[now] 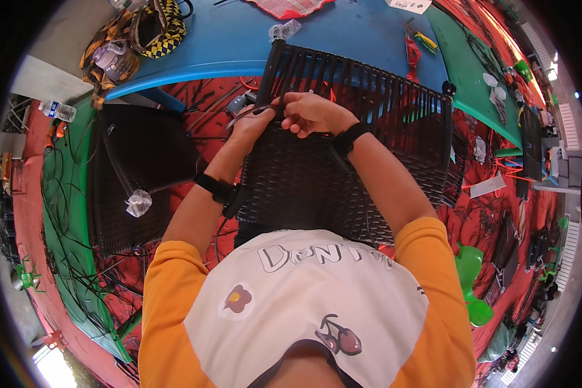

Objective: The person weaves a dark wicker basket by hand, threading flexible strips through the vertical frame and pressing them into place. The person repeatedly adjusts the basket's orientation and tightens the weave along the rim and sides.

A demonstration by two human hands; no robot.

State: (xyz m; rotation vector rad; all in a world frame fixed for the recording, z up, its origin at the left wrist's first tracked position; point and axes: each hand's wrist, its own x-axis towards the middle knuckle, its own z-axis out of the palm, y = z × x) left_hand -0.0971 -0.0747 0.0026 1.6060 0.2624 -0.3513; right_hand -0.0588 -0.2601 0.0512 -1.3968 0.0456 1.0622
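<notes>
A dark woven rattan-style chair panel (315, 179) leans against the front of a blue table, its upper part strung with spaced dark strands. At its left edge post (271, 70), my left hand (253, 123) holds a thin dark strip (245, 114) between thumb and fingers. Just right of it, my right hand (308, 114) is at the same edge, its thumb and index finger pinched together and the other fingers curled. What lies between those fingertips is too small to tell. Clear plastic wrap (284, 30) covers the post's top end.
The blue table (213, 43) holds a purple-lidded bottle (112, 60) on checked cloth, yellow-handled pliers (426, 42) and a red strap (411, 56). Another dark woven piece (145, 145) stands at left. Loose strips lie over the green table (68, 218) and red floor. A green stool (470, 281) is at right.
</notes>
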